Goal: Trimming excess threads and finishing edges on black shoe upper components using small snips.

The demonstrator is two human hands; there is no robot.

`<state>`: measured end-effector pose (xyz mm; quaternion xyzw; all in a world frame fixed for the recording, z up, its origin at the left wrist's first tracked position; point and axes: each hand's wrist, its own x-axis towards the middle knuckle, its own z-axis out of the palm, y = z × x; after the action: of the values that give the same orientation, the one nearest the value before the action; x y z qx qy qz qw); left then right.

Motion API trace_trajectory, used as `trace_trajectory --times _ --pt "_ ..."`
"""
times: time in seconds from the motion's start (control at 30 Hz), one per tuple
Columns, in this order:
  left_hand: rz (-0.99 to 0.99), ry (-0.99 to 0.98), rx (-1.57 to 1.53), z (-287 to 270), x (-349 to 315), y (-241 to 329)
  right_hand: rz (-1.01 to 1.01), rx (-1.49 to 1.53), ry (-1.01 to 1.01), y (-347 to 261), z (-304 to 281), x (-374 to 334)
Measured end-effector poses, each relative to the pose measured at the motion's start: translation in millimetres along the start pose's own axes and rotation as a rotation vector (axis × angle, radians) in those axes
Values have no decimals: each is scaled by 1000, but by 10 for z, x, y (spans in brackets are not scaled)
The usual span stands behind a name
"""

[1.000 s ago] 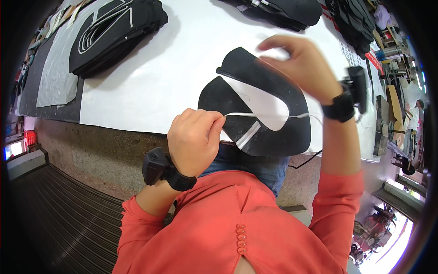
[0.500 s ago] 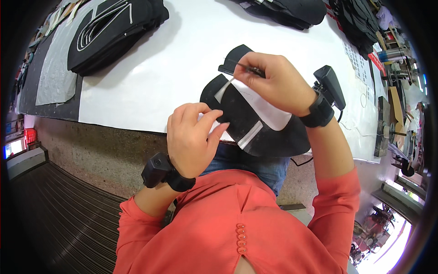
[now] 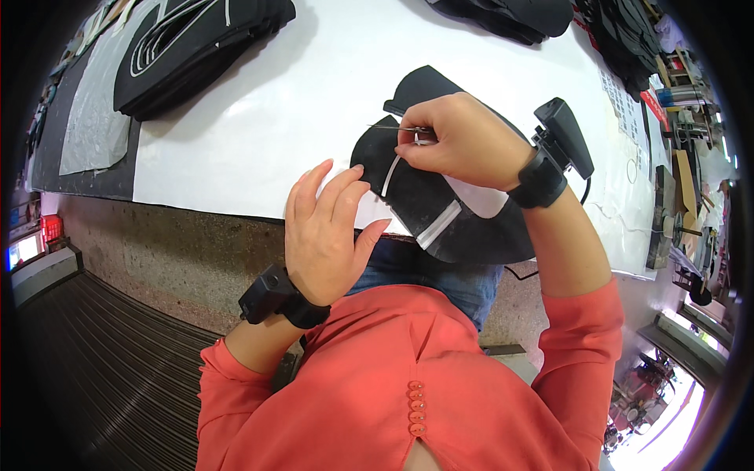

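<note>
Directly below the pinched thumb and forefinger of the right hand [image 3: 459,141], pictured with a narrow, flat white strip [image 3: 390,176] apparently gripped at its upper end, its long axis slanting toward the body and slightly leftward. Laid beneath those fingers and the strip alike, with a curved, matte black fabric-like panel [image 3: 418,188] on a smooth white tabletop [image 3: 236,157]. Gripped too in the right hand, with a slim, pointed metal tool [image 3: 389,128] jutting left past the fingertips. Nearest to the strip by the right hand; close by on its left with the left hand [image 3: 323,231], fingers spread, nothing visible in grasp, tips at the panel's left edge, not possible to tell whether touching. Farther below the right fingertips, aslant on the panel, with a shorter, wider whitish band [image 3: 440,226].
</note>
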<state>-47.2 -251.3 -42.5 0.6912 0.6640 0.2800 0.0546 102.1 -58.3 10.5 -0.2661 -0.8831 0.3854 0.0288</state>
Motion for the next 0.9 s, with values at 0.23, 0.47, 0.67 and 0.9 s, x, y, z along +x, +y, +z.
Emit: trace_trajectory --times 0.23,0.47,0.67,0.9 --pt "-4 1 -9 0 -9 9 -16 1 -21 34 71 39" --pt "-6 4 -1 -7 -7 20 -11 -21 -12 19 52 53" --pt "39 -40 51 -11 29 22 -15 -21 -39 41 71 58" --pt "47 -27 52 -43 79 26 45 -59 9 114 -25 95"
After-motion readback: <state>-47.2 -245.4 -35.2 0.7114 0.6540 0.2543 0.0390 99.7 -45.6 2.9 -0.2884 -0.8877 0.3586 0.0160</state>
